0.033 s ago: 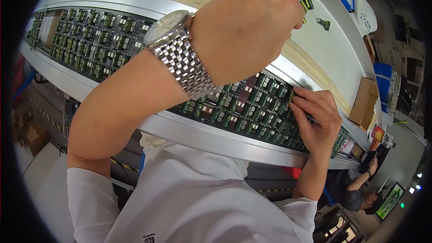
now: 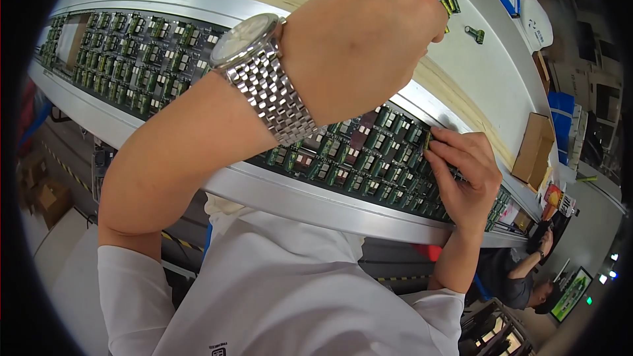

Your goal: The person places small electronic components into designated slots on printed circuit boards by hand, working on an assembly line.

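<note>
Around us a dark floor, yellow-black striped tape, cardboard boxes at left, lit screen and lights at right

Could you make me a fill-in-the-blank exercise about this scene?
1. Around the wrist of the bare left hand is a silver metal ____.
2. The bare right hand pinches a small greenish cylindrical part above dark, component-filled ____ boards.
3. The open, rectangular cardboard box at the right is coloured ____.

Missing words: wristwatch; circuit; brown.
</note>
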`<action>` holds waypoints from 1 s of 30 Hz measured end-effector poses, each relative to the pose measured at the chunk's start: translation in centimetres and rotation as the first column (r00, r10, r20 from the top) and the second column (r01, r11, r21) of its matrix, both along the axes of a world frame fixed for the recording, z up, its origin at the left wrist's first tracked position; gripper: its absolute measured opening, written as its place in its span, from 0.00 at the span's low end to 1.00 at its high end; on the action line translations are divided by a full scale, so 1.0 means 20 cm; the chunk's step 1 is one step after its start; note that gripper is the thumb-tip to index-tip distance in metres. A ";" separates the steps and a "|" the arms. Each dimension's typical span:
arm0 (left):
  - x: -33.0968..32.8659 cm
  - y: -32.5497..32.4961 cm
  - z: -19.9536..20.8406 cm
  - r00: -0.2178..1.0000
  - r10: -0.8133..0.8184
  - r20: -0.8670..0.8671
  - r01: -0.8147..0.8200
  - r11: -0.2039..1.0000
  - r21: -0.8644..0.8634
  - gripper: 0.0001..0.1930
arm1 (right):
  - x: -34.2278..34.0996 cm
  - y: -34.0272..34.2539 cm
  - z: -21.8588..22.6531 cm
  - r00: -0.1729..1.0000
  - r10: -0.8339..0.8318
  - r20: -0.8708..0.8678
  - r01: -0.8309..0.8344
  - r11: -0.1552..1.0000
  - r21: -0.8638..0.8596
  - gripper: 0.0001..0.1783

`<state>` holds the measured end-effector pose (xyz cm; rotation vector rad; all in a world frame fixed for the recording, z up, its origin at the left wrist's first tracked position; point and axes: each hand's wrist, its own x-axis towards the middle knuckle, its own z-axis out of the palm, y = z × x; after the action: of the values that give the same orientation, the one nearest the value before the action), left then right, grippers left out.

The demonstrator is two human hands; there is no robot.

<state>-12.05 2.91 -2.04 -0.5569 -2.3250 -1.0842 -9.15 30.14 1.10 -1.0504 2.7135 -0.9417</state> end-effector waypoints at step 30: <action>0.08 0.04 0.09 0.999 -0.016 0.045 0.018 0.999 -0.048 0.03 | 0.04 -0.06 0.01 0.984 0.060 -0.167 -0.050 0.997 0.064 0.09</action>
<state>-10.52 3.80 -0.17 -0.5771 -2.3945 -1.0605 -8.42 28.87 1.21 -1.2404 2.8090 -0.7922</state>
